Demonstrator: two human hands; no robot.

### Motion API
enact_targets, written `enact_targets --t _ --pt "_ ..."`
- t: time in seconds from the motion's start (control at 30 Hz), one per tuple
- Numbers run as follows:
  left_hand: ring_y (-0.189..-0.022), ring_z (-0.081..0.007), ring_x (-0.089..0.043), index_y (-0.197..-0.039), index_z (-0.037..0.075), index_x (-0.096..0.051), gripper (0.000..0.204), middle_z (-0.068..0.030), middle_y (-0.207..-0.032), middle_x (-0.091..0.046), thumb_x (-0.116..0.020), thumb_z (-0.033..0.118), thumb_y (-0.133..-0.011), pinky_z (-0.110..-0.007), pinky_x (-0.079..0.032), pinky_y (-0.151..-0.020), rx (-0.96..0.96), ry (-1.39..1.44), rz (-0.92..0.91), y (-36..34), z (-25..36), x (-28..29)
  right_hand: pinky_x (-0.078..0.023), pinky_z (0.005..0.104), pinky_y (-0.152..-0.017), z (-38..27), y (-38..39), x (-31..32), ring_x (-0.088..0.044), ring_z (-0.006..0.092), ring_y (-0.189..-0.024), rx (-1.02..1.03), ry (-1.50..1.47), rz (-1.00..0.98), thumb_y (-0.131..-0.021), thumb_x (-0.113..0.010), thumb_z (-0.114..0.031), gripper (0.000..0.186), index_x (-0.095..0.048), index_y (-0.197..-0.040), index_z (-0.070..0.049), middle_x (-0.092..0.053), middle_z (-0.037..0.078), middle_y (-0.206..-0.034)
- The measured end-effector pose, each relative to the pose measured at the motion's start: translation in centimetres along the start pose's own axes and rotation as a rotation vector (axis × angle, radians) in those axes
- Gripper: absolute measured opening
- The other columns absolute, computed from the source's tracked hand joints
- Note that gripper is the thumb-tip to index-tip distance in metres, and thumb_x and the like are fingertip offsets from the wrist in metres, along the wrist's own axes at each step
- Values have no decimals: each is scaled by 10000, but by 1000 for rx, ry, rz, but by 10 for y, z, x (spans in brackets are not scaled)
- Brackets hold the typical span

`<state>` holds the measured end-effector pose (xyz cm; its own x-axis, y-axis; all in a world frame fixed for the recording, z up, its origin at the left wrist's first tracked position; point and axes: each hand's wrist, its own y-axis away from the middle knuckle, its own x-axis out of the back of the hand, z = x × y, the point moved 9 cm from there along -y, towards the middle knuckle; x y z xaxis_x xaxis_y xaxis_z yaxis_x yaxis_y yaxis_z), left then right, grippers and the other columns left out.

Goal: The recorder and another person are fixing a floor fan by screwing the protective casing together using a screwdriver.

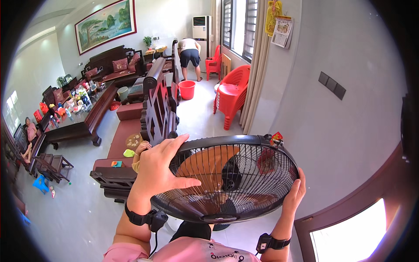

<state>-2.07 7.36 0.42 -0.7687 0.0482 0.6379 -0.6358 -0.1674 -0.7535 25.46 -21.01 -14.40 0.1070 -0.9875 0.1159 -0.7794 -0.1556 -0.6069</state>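
Observation:
A black electric fan [214, 179] with a round wire guard and orange-brown blades is right in front of me, its head tilted upward. My left hand [159, 168] straddles the guard's left rim, thumb stretched over the wires and fingers spread along the edge. On the opposite side my right hand [295, 192] is closed around the rim, some fingers hidden behind it. Black straps with small devices circle both my wrists. The fan's stand is mostly hidden below the guard. Just behind my left hand, another person's small hand [142, 147] shows near the sofa.
A dark wooden sofa [124, 135] with red cushions stands ahead left, before a long, cluttered table [98, 107]. Beyond are a red bucket [187, 90], stacked red chairs [232, 94] and a person [190, 54] bending over. Another person [30, 130] sits far left. A wall borders my right.

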Motion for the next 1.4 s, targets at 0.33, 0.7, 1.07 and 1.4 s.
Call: enact_targets --t 0.33,0.7,1.07,1.4 --pt "-828 -306 -697 -1337 43 -599 958 -143 -1010 -694 -888 630 -637 -373 -542 -725 -1 7 -11 -1 -2 0 -445 359 -1042 -8 -2 0 -625 239 -1151 29 -15 55 -1074 -483 -436 566 -612 -1311 61 -682 149 -1214" --pt "-842 -330 -691 -1337 38 -591 941 -139 -1004 -682 -891 603 -646 -391 -549 -733 2 23 -5 0 -2 4 -446 367 -1036 -5 -2 0 -618 243 -1144 36 21 67 -1075 -451 -475 618 -599 -1328 70 -679 147 -1217" --pt "-918 -336 -701 -1320 50 -613 983 -140 -1073 -713 -893 631 -579 -387 -523 -796 84 47 -26 4 -6 -2 -423 378 -1068 4 -3 3 -593 252 -1189 -15 1 55 -1067 -446 -525 678 -583 -1348 78 -659 152 -1252" --pt "-852 -304 -690 -1372 46 -565 971 -112 -1012 -679 -843 655 -669 -385 -547 -707 -35 -9 33 0 7 4 -411 380 -1108 15 -5 7 -577 265 -1253 -12 12 45 -1106 -374 -444 612 -564 -1391 64 -628 164 -1342"
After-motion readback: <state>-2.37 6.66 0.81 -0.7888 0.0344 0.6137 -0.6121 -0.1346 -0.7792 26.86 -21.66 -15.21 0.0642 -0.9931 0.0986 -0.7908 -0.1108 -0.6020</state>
